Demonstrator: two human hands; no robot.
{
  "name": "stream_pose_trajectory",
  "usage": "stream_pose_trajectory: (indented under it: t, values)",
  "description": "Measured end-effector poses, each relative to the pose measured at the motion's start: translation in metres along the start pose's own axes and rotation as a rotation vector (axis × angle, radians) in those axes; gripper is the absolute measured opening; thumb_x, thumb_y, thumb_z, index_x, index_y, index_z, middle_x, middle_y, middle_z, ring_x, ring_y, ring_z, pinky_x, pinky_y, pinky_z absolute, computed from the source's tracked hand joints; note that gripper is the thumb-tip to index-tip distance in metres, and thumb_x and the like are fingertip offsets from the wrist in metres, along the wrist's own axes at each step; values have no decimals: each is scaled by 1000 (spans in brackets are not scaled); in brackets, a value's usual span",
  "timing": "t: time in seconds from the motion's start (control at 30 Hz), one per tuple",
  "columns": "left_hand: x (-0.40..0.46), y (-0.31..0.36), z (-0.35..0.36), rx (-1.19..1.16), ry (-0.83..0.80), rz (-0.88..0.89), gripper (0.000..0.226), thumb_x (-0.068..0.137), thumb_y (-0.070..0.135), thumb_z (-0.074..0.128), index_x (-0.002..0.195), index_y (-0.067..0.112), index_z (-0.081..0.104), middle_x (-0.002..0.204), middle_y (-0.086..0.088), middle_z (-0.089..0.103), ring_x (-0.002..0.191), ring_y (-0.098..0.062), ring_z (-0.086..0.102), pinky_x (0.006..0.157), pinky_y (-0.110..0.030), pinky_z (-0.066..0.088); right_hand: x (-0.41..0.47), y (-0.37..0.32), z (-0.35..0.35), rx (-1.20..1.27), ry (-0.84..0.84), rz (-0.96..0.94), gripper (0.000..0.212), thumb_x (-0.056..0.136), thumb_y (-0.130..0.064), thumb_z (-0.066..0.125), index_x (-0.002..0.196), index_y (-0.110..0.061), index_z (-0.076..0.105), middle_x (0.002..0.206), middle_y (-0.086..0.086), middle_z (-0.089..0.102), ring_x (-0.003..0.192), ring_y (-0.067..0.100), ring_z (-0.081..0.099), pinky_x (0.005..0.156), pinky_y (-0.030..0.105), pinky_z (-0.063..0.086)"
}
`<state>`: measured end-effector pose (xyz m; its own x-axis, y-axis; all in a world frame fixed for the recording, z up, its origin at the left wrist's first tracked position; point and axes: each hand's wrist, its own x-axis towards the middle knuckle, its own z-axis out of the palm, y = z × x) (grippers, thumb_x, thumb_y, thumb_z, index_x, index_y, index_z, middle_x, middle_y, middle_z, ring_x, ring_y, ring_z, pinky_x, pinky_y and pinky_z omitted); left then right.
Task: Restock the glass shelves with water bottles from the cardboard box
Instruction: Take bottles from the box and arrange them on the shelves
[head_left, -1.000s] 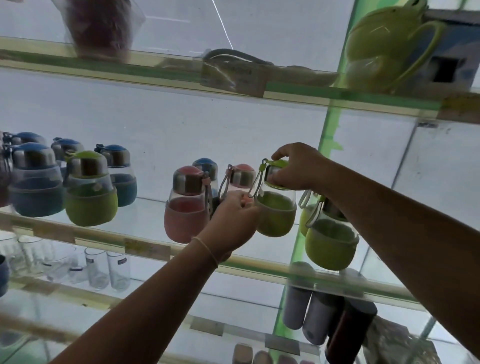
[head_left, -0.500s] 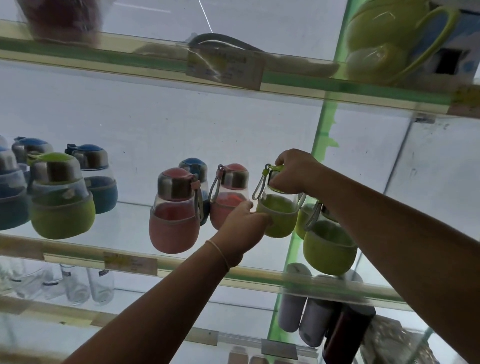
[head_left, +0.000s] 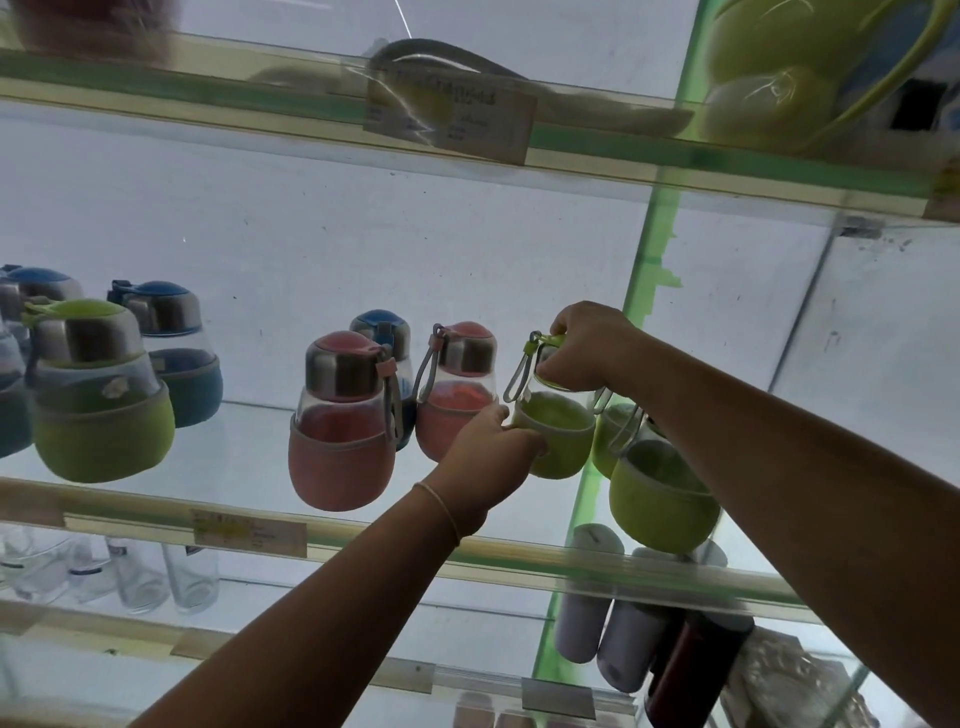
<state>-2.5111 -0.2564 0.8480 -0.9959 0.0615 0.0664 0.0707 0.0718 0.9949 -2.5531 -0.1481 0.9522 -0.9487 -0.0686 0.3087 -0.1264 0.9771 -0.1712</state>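
Note:
Both hands hold one small green-sleeved water bottle (head_left: 558, 439) over the middle glass shelf (head_left: 249, 441). My right hand (head_left: 584, 351) grips its metal lid from above. My left hand (head_left: 488, 457) holds its green sleeve from the lower left. To its left stand two pink bottles (head_left: 343, 436), (head_left: 452, 395), with a blue one (head_left: 382, 332) behind them. Two more green bottles (head_left: 660, 499) stand to the right, partly hidden by my right forearm. The cardboard box is out of view.
More blue and green bottles (head_left: 98, 395) stand at the shelf's left end. The upper shelf (head_left: 597, 145) carries a green jug (head_left: 789, 67) and a price label. Clear glasses (head_left: 130, 571) and tall flasks (head_left: 623, 644) sit on the shelf below. A green upright (head_left: 644, 280) backs the shelves.
Both hands have carried the green bottle a little deeper and to the right on the shelf. The camera has shifted right, so the left bottles sit nearer the frame edge.

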Motion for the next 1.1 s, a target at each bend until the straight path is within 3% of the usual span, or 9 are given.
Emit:
stream_pose_trajectory:
  t: [0.27,0.4,0.47,0.57,0.73,0.83,0.87,0.97,1.1]
  values:
    - [2,-5,-2,-1,-2,-1,19,86,0,55,92,16,48,88,3,55,99,-25,55,96,-41,47,1,0,4,-35,-1,-29,33,80,-25,65,111,-11,65,104,6,64,88,21,60,71,28,50]
    - [-5,-4,-2,25,-10,17,46,86,1,55,130,8,45,102,-4,57,105,-26,55,91,-36,48,-1,0,-1,-63,-4,-55,43,83,-29,66,122,-11,59,117,6,62,102,23,59,80,29,48]
    - [-8,-2,-3,80,9,30,55,86,4,55,139,4,40,114,-10,57,106,-26,56,88,-32,49,-5,-1,-9,-54,29,-79,47,84,-28,68,127,-12,56,123,7,60,111,25,57,87,30,47]
    - [-14,2,-6,153,65,90,52,86,6,54,137,5,44,123,-19,58,111,-31,56,87,-33,50,-10,-8,-20,7,100,-140,46,87,-25,67,128,-11,55,125,8,60,115,26,55,87,29,45]
    - [-35,20,-17,201,178,258,48,90,6,52,137,10,44,125,-9,60,112,-20,58,98,-38,50,-21,-26,-20,122,162,-275,50,91,-23,61,138,-13,49,130,8,58,123,25,50,85,26,37]
    - [-55,28,-30,276,316,421,40,92,9,51,132,15,49,115,2,63,96,-3,61,80,-15,53,-28,-42,-13,201,186,-368,46,92,-24,60,136,-14,52,133,7,57,125,23,50,94,26,38]
    - [-61,30,-37,293,377,468,40,92,10,52,131,16,51,114,3,64,98,-2,61,79,-13,51,-30,-49,-10,231,193,-391,45,91,-25,59,135,-15,54,132,6,58,124,23,51,93,25,37]
    - [-77,34,-63,345,561,548,38,87,13,52,124,20,57,115,5,65,106,-6,62,94,-29,51,-33,-73,-2,298,192,-433,42,91,-27,59,132,-17,56,128,4,59,121,20,52,88,24,35]
    - [-94,38,-108,375,669,573,38,88,12,52,125,17,57,117,1,67,104,-7,64,93,-23,51,-37,-109,-2,338,189,-481,40,92,-27,58,131,-18,56,122,1,61,119,19,53,87,21,34]
